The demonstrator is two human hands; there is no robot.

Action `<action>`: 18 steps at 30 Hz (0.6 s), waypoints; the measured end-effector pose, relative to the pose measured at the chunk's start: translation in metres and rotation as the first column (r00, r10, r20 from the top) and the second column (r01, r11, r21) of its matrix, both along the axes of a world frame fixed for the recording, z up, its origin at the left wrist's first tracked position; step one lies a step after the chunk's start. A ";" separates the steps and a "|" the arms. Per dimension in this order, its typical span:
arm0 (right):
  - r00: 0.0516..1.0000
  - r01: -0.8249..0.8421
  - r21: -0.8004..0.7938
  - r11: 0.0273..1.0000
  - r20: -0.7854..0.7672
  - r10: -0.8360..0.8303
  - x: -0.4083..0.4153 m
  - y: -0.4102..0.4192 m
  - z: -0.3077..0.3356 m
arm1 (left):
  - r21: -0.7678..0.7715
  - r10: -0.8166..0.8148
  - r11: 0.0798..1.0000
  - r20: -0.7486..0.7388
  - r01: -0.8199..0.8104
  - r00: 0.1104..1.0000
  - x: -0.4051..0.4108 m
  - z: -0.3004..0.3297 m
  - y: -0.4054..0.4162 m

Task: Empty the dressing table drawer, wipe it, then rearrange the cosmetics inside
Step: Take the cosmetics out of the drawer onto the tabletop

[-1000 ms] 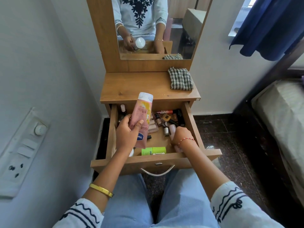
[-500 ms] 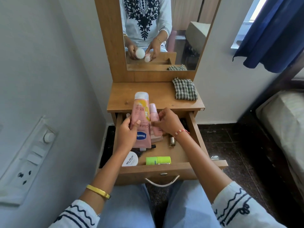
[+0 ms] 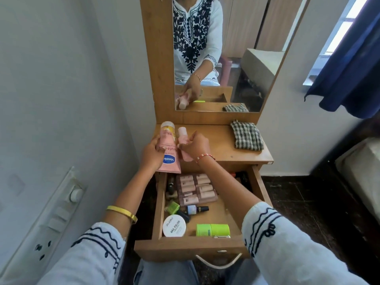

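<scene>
My left hand (image 3: 151, 155) grips a large pink Vaseline tube (image 3: 169, 153), cap pointing away, above the left side of the dressing table top (image 3: 218, 140). Beside it, my right hand (image 3: 195, 146) holds a smaller pink tube (image 3: 183, 138). Both tubes hover over the tabletop's left rear part. Below them the wooden drawer (image 3: 191, 246) stands pulled out. Inside lie a pink case of small bottles (image 3: 195, 189), a white nail polish remover tub (image 3: 174, 225), a green tube (image 3: 212, 230), a dark dropper bottle (image 3: 195, 209) and several small items along the left wall.
A folded checked cloth (image 3: 246, 135) lies on the right of the tabletop. The mirror (image 3: 226, 54) rises behind it. A switch panel (image 3: 51, 219) is on the left wall. A blue curtain (image 3: 349, 68) and a bed (image 3: 362, 167) are to the right.
Both hands have risen out of the drawer and moved away from me over the tabletop, carrying the two pink tubes. A second ago the right hand was still down in the drawer.
</scene>
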State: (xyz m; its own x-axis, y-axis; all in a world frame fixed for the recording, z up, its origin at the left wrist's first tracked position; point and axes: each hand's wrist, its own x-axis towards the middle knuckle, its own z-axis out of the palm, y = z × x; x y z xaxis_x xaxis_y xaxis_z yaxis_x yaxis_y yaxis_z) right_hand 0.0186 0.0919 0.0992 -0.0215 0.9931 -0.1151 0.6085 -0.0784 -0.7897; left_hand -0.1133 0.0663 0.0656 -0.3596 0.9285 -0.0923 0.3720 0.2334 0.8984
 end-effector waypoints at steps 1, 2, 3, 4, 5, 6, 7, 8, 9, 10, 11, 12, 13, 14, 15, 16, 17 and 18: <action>1.000 0.008 0.007 1.000 0.011 -0.008 -0.003 0.003 0.000 | 0.008 0.010 1.000 -0.002 -0.010 1.000 -0.001 0.000 0.003; 1.000 0.010 0.014 1.000 0.022 -0.010 -0.007 0.006 0.000 | 0.017 0.019 1.000 -0.020 -0.018 1.000 -0.003 0.000 0.007; 0.999 0.007 0.020 1.000 0.036 -0.008 -0.010 0.008 0.000 | 0.031 0.024 0.999 -0.057 -0.023 0.998 -0.003 0.000 0.010; 0.999 -0.002 0.024 1.000 0.053 0.001 -0.012 0.011 0.000 | 0.051 0.035 0.998 -0.109 -0.029 0.993 -0.004 0.000 0.012; 0.997 -0.012 0.023 1.000 0.070 0.010 -0.015 0.012 0.000 | 0.070 0.047 0.997 -0.172 -0.035 0.984 -0.005 0.000 0.014; 0.996 -0.021 0.022 1.000 0.085 0.019 -0.016 0.014 -0.001 | 0.087 0.059 0.995 -0.239 -0.039 0.969 -0.005 -0.001 0.015; 0.995 -0.028 0.023 0.999 0.094 0.026 -0.017 0.015 -0.002 | 0.100 0.065 0.994 -0.297 -0.037 0.953 -0.005 -0.001 0.015; 0.995 -0.036 0.028 0.999 0.096 0.033 -0.017 0.015 -0.004 | 0.109 0.066 0.994 -0.342 -0.030 0.937 -0.005 -0.001 0.014; 0.994 -0.044 0.038 0.998 0.098 0.040 -0.017 0.015 -0.006 | 0.117 0.065 0.993 -0.377 -0.022 0.924 -0.005 0.000 0.013; 0.993 -0.055 0.054 0.997 0.108 0.049 -0.017 0.015 -0.008 | 0.123 0.061 0.992 -0.406 -0.011 0.912 -0.005 0.000 0.012; 0.989 -0.070 0.074 0.995 0.132 0.060 -0.016 0.015 -0.010 | 0.125 0.053 0.992 -0.433 0.002 0.900 -0.006 0.000 0.011; 0.984 -0.089 0.099 0.991 0.164 0.072 -0.015 0.014 -0.012 | 0.128 0.037 0.991 -0.455 0.024 0.890 -0.006 -0.001 0.010; 0.977 -0.112 0.131 0.985 0.195 0.086 -0.014 0.013 -0.014 | 0.133 0.011 0.989 -0.474 0.059 0.881 -0.007 -0.002 0.009; 0.971 -0.137 0.165 0.977 0.216 0.100 -0.013 0.011 -0.017 | 0.133 -0.026 0.986 -0.491 0.104 0.871 -0.007 -0.004 0.008; 0.968 -0.158 0.198 0.967 0.223 0.112 -0.012 0.009 -0.019 | 0.122 -0.069 0.981 -0.510 0.152 0.858 -0.007 -0.007 0.007; 0.967 -0.174 0.223 0.959 0.223 0.123 -0.012 0.007 -0.022 | 0.103 -0.110 0.976 -0.527 0.191 0.843 -0.007 -0.010 0.006; 0.966 -0.185 0.243 0.952 0.221 0.132 -0.012 0.006 -0.023 | 0.083 -0.140 0.972 -0.540 0.218 0.830 -0.007 -0.012 0.005; 0.965 -0.194 0.255 0.947 0.222 0.138 -0.013 0.005 -0.024 | 0.069 -0.158 0.970 -0.545 0.232 0.823 -0.007 -0.014 0.005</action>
State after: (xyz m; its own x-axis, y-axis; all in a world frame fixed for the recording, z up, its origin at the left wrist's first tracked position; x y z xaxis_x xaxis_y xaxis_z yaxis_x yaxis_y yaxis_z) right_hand 0.0054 0.0971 0.0750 -0.1932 0.9711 0.1399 0.7408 0.2379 -0.6282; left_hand -0.1206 0.0711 0.0514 -0.1282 0.9747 0.1829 0.8258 0.0029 0.5639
